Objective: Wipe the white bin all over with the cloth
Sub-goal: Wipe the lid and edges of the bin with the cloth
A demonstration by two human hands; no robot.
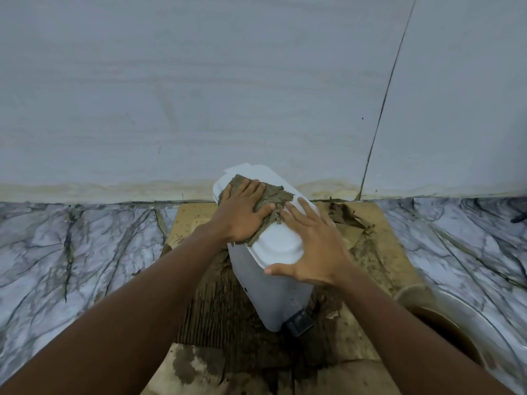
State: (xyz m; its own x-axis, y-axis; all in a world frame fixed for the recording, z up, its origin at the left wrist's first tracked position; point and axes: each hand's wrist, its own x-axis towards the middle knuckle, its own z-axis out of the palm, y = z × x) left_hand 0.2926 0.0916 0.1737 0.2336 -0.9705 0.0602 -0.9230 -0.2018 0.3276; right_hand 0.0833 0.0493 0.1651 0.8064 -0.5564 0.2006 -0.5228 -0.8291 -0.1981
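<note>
The white bin stands on wet cardboard near the wall, with a black pedal at its lower front. A dirty grey-brown cloth lies spread over the far half of its lid. My left hand presses flat on the cloth, fingers spread. My right hand rests on the near right side of the lid, fingers spread, its fingertips touching the cloth's edge and its thumb hooked over the lid's front rim.
Soggy, torn cardboard covers the marbled floor under the bin. A pale wall rises just behind. A round basin of brown water sits at the lower right.
</note>
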